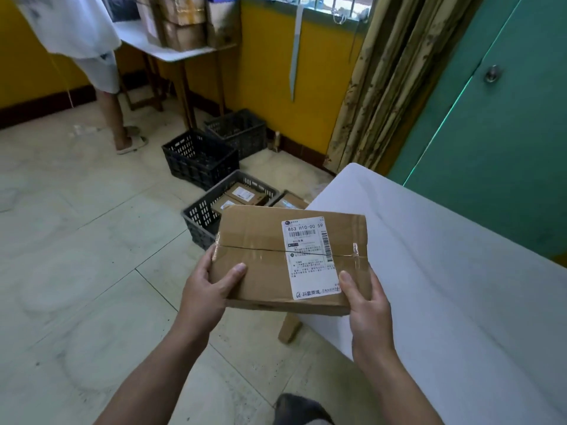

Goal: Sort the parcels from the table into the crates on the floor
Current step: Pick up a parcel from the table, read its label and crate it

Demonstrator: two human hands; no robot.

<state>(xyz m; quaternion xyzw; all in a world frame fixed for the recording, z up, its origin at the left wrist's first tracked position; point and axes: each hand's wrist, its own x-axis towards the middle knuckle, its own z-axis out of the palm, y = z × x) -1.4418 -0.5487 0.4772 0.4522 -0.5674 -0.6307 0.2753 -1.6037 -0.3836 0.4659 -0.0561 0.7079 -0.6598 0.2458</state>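
Head view — left hand [206, 291] and right hand [366, 305] grip the parcel [276, 256], thumbs on top.

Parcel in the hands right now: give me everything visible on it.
The parcel is a flat brown cardboard box, sealed along its centre seam with clear tape. A white shipping label with barcodes sits on the right part of its top face. It is held roughly level, label up, in the air beside the white table. The left hand and right hand grip its near corners, thumbs on top.
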